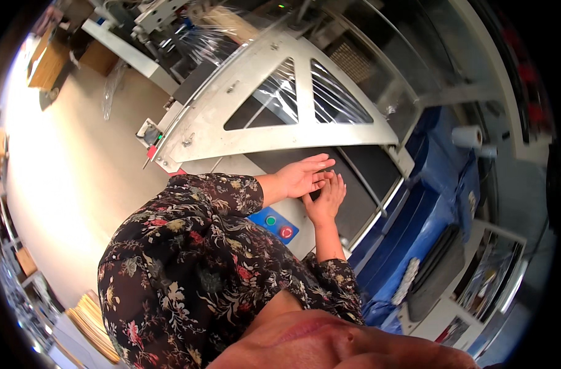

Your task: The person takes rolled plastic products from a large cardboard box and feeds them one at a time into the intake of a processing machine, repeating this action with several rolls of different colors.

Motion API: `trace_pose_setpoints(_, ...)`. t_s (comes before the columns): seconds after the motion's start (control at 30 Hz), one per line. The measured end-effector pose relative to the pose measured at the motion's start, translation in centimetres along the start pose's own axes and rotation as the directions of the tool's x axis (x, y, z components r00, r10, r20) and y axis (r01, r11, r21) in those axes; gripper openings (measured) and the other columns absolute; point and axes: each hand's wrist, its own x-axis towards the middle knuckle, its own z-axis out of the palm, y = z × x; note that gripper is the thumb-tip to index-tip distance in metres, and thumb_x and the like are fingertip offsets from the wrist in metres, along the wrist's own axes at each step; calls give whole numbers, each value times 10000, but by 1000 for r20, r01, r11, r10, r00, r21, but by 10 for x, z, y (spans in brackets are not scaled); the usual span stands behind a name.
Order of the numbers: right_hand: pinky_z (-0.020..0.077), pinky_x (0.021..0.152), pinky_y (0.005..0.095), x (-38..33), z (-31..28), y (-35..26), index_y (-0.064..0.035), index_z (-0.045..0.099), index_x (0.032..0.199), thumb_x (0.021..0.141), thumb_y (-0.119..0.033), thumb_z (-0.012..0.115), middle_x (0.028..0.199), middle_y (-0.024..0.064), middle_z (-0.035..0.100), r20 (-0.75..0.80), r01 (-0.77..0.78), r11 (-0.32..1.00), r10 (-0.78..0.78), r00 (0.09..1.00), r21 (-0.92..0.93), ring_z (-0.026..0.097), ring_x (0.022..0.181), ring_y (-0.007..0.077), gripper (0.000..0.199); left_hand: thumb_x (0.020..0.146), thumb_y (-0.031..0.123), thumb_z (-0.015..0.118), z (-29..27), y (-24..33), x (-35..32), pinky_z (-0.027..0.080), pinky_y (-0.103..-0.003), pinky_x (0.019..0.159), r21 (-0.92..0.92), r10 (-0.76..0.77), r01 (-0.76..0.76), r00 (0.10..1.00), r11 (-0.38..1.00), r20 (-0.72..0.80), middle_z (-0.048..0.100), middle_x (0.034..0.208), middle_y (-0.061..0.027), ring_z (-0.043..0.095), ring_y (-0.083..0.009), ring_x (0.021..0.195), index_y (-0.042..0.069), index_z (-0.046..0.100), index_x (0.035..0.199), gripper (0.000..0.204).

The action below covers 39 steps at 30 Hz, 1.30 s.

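My left hand [304,177] is held out over a dark conveyor belt [354,212], palm partly turned up, with its fingers stretched out and nothing in them. Right beside it my right hand [328,200] is open too, its fingers pointing away from me and close to the left fingertips. Whether the two hands touch, I cannot tell. Beyond them stands a pale metal guard [274,136] with triangular windows, and clear wrinkled film [339,101] shows through these. A blue control panel [256,217] with a green button [270,220] and a red button [286,232] sits below my left wrist.
Large blue plastic-covered bundles [409,221] lie along the right of the belt, with a white roll [467,137] farther back. A thin metal rod [363,181] crosses the belt. Cardboard boxes [49,58] stand at the far left, and a yellowish stack [92,326] at the lower left.
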Motion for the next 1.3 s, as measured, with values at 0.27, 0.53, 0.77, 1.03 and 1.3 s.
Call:
trace_pose_setpoints(0.27, 242, 1103, 519, -61, -29, 35, -69, 531, 1257, 707, -269, 745, 1378, 143, 465, -359, -203, 976, 218, 908, 79, 375, 1315, 355, 623, 868, 112, 645, -1, 1, 5, 476, -366, 864, 277, -295, 266, 953, 923, 69, 514, 1364, -91, 555, -254, 1116, 128, 569, 1237, 378)
trace_pose_setpoints(0.53, 348, 1044, 418, -265, 25, 90, -21, 576, 1197, 770, -267, 715, 1283, 161, 531, -551, -826, 164, 810, -198, 539, 447, 1229, 337, 512, 914, 244, 612, -22, -9, -38, 451, -374, 986, 630, -718, 541, 695, 558, 39, 401, 1472, -114, 525, -258, 1208, 101, 388, 1432, 582)
trace_pose_setpoints(0.77, 462, 915, 373, -319, 203, 153, 118, 614, 1103, 803, -376, 686, 1128, 252, 640, 473, -719, -459, 857, -205, 521, 606, 1067, 357, 583, 898, 156, 628, -19, -48, -113, 411, -354, 1003, 694, -713, 617, 668, 371, -213, 436, 1447, -109, 517, -233, 1207, 112, 409, 1413, 561)
trace_pose_setpoints(1.03, 493, 869, 393, -290, 349, 118, 108, 626, 1082, 749, -406, 721, 1084, 256, 654, 697, -535, -769, 596, -400, 351, 632, 1017, 376, 620, 886, 180, 635, -48, -66, -108, 405, -369, 1003, 669, -487, 693, 697, 268, -527, 446, 1439, -102, 509, -242, 1212, 108, 412, 1410, 575)
trace_pose_setpoints(1.3, 503, 837, 376, -275, 270, 110, 106, 646, 1001, 678, -396, 752, 938, 218, 684, 504, -608, -640, 760, -411, 469, 648, 908, 351, 607, 879, 220, 635, -33, -79, -96, 392, -363, 1008, 696, -465, 679, 707, 234, -533, 433, 1445, -121, 505, -238, 1211, 83, 395, 1414, 603)
